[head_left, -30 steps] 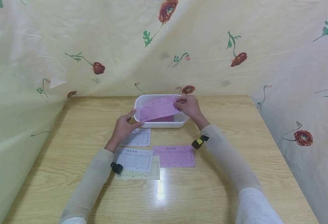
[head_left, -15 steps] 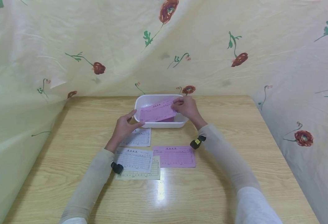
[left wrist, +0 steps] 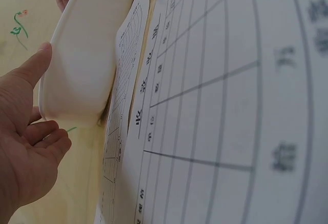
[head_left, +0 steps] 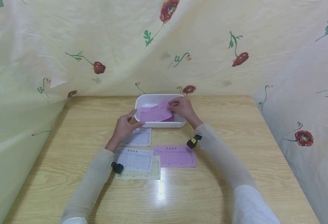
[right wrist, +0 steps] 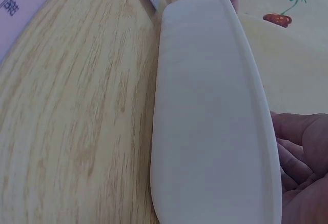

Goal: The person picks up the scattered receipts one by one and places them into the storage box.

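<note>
Flowered cloth (head_left: 119, 40) hangs left, behind and right of the wooden table (head_left: 253, 149). From the left: the left hand (head_left: 124, 127) grips the left end of the white tub (head_left: 164, 125), thumb on the rim. Its wrist and black strap (head_left: 117, 167) partly cover two papers: the far white slip (head_left: 139, 138), in front of the tub, and the near white slip (head_left: 138, 160). The latter overlaps the yellow slip (head_left: 141, 176). Inside the tub, the held pink slip (head_left: 155, 114) is tilted over a darker pink paper (head_left: 169, 119), mostly hiding it. The right hand (head_left: 182, 107) pinches that slip's right end. Nearer, the flat pink slip (head_left: 178, 156) lies on the table, one corner under the yellow slip.
</note>
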A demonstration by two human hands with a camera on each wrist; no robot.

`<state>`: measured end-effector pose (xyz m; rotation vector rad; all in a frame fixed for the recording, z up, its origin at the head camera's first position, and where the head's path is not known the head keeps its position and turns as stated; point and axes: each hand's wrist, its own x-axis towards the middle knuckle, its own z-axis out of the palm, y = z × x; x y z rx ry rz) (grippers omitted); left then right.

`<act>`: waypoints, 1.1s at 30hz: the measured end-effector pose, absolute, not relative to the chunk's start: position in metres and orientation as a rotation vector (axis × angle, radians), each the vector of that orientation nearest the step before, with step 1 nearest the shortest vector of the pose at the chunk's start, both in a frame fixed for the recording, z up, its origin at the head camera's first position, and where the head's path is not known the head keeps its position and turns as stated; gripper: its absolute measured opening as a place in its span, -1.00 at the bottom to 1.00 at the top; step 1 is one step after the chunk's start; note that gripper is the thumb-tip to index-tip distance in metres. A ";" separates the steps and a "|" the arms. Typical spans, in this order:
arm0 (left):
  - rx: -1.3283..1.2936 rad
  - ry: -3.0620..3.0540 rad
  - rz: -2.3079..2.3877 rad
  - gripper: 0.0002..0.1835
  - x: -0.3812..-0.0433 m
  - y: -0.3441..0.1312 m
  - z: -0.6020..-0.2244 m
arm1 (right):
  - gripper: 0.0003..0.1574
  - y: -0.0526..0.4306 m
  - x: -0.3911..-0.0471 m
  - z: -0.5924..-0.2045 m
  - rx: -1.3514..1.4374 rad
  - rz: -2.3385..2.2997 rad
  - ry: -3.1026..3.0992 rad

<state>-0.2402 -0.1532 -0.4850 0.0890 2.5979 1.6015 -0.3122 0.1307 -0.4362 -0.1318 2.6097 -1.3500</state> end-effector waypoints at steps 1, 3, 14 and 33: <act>0.090 2.597 1.601 -0.03 -0.241 -0.153 -0.485 | -0.64 0.132 -0.312 -0.436 -0.130 -1.337 2.616; 0.088 2.594 1.601 -0.01 -0.241 -0.152 -0.484 | -0.63 0.135 -0.313 -0.434 -0.137 -1.322 2.626; 0.080 2.583 1.610 -0.04 -0.240 -0.149 -0.481 | -0.57 0.166 -0.303 -0.409 -0.247 -1.391 2.654; 0.103 2.612 1.618 0.00 -0.237 -0.150 -0.482 | -0.54 0.212 -0.232 -0.393 -0.321 -1.432 2.735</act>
